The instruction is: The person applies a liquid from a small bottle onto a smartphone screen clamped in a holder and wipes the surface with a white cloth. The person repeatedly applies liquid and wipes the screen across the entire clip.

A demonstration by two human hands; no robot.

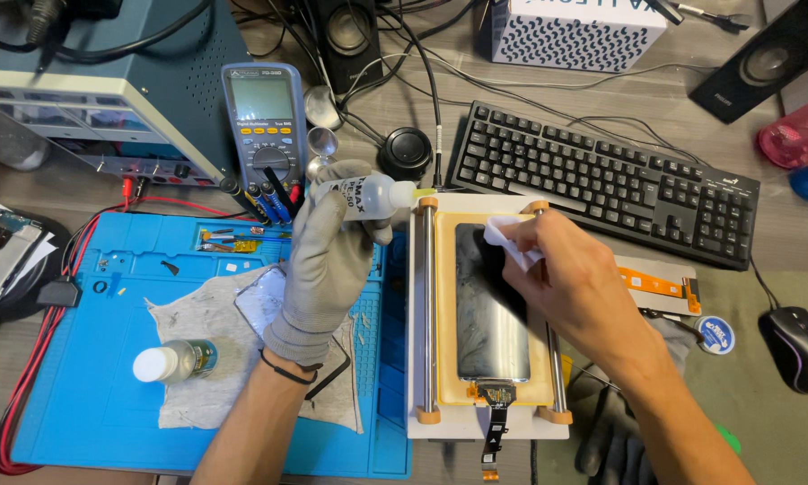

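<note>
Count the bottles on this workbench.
2 clear ones. One small white bottle is held tilted in the gloved left hand, beside the phone screen. One white-capped bottle lies on the grey cloth on the blue mat. Clutter may hide others.

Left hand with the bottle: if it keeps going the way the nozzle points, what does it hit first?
The left hand holds a small white bottle with its nozzle aimed right. Going straight on, it would probably first meet the top left post of the screen jig. Height is hard to judge, so it might pass just over it.
</note>
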